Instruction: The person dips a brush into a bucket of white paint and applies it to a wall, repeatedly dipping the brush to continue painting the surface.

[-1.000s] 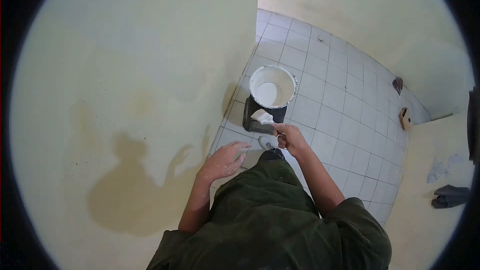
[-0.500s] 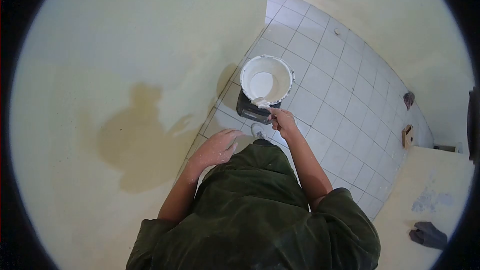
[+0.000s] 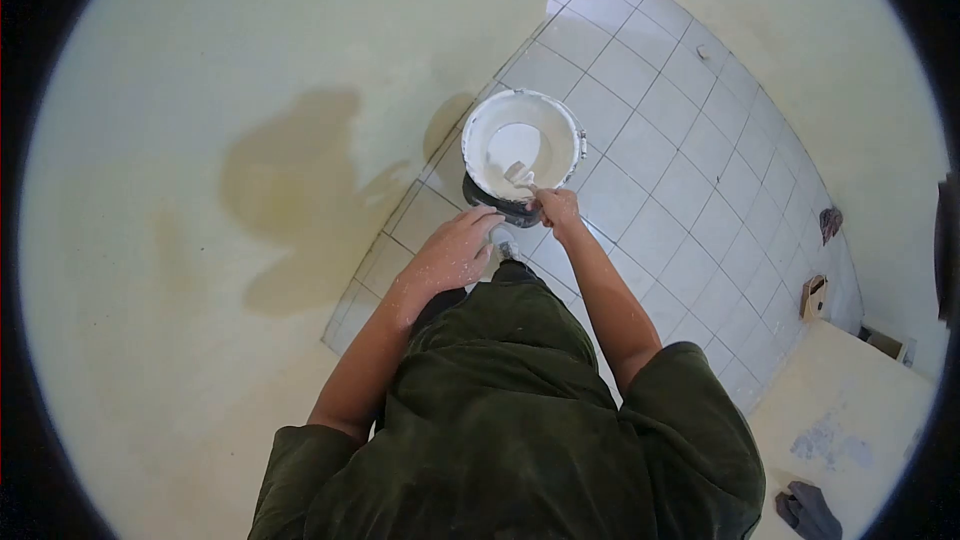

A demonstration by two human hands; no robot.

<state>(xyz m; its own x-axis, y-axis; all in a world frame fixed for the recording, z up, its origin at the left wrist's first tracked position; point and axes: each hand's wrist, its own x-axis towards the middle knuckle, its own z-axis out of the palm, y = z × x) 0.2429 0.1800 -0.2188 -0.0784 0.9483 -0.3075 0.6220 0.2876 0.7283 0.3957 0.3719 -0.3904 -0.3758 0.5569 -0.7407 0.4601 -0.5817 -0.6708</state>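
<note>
A white paint bucket (image 3: 567,115) stands in front of me, with white paint (image 3: 512,143) showing at its bottom. My right hand (image 3: 557,210) is closed round the handle of a paintbrush (image 3: 517,174). The bristle end hangs inside the bucket near its close wall, and the handle crosses the rim. To the left, my left hand (image 3: 456,252) is held with its fingers stretched out, holding nothing, just short of the bucket. White specks dot its back. Under the bucket, a black object (image 3: 520,216) is mostly hidden.
Pale walls (image 3: 200,70) rise close on my left and at the far right. White floor tiles (image 3: 650,160) run between them. A dark cloth (image 3: 808,511) lies at the lower right. A small wooden piece (image 3: 814,297) and a dark bundle (image 3: 830,225) lie along the right wall.
The brush has gone from the near rim to inside the bucket, with my right hand moving forward. My left hand has moved forward and right, closer to the bucket. The view has shifted slightly.
</note>
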